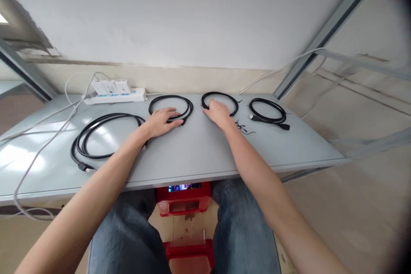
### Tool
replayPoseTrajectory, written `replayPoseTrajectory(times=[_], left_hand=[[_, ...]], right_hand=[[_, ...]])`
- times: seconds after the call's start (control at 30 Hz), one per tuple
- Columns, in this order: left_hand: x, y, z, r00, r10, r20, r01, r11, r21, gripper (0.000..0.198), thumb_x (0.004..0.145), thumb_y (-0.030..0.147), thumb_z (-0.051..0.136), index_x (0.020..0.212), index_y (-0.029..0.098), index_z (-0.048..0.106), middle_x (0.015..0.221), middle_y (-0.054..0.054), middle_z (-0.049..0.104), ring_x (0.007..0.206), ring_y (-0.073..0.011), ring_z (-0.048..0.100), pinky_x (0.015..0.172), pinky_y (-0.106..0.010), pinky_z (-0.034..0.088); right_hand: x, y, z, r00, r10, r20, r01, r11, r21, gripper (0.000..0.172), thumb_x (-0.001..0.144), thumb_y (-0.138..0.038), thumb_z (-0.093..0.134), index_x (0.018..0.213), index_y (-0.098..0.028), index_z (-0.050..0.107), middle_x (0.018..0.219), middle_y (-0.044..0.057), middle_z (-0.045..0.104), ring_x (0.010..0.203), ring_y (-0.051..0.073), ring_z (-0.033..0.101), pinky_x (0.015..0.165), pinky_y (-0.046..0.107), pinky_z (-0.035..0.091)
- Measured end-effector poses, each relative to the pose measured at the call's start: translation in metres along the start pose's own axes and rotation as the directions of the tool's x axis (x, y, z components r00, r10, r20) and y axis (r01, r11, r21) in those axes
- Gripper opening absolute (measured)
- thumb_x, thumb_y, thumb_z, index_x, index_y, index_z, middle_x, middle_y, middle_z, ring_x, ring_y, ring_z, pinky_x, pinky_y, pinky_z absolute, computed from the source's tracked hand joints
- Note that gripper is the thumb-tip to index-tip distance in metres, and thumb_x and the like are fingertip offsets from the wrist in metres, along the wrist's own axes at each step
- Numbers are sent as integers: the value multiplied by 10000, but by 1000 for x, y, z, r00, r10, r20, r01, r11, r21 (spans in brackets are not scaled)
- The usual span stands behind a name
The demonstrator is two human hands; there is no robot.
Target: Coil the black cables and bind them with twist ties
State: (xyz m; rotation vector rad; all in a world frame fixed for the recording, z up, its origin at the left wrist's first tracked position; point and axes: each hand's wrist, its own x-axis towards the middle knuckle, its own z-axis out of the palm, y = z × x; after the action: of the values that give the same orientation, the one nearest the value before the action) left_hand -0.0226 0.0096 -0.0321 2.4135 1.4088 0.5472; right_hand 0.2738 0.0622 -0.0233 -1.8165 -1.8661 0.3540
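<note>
Your left hand (pixel 162 120) rests flat, fingers spread, on one coiled black cable (pixel 171 108) — your right hand (pixel 218 112) lies open on the neighbouring coil (pixel 220 102), side by side, neither gripped.

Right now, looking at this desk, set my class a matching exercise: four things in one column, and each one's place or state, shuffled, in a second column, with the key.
Things
1. left hand
2. right hand
3. power strip
4. largest cable coil

Places or states
A. at the back left of the table, chargers plugged in
B. flat on the third coil from the left
C. nearest the left edge, untouched by either hand
D. flat on the second coil from the left

Pairs: 1-D, 2-B, 3-A, 4-C
</note>
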Motion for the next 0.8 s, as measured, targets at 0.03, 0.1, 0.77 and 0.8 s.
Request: replayPoseTrajectory(times=[0.03,0.1,0.77,0.8], left_hand=[[0,-1,-1,1000,4,8,-4,1000,-1,828,1072,803,568,1575,194,819,1810,-241,624,1708,-515,556,1442,-671,379],[0,-4,-1,1000,18,14,-18,1000,-3,844,1042,820,618,1584,203,815,1815,-236,619,1710,-516,550,1439,-676,380],[0,34,-17,862,-380,-335,-103,516,-850,430,1102,606,753,1278,213,772,1263,-151,888,1279,-302,831,1029,-359,659],[0,36,-21,840,-463,-284,-108,370,-923,331,1121,535,752,1221,220,732,1094,-118,889,1081,-264,858,890,-313,660]], right_hand=[[0,-1,2,1000,0,9,0,1000,-7,267,1043,-288,870,970,-251,616,1128,220,789,1233,458,754,1201,701,542],[-2,-5,3,998,-43,34,45,997,-58,155,1085,-247,783,1021,-236,642,1202,245,792,1248,454,762,1181,652,573],[-56,-72,0,687,-722,84,656,666,355,238,1190,-210,516,1346,-315,662,1379,112,792,1309,352,759,1097,454,573],[-59,-76,7,661,-744,100,673,646,361,250,1180,-187,521,1335,-312,670,1373,108,790,1291,347,761,1080,443,569]])
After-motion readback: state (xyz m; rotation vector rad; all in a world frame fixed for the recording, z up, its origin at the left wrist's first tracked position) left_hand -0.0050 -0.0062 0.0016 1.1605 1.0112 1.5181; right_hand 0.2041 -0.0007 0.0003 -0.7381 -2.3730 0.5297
